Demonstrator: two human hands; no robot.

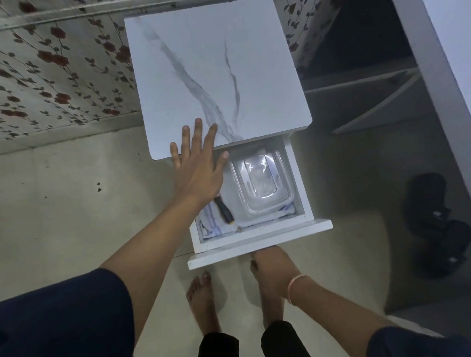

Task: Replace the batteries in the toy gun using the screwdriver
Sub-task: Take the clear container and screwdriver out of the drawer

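My left hand (199, 169) is spread open above the screwdriver (225, 209) in the drawer (259, 247). My right hand (270, 266) is under the drawer front, and I can't tell if it grips.

head camera looks steeply down (close) at drawer (258, 232).

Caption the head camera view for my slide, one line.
Left hand spread above open drawer holding screwdriver, striped cloth and clear lidded container; right hand beneath its front.
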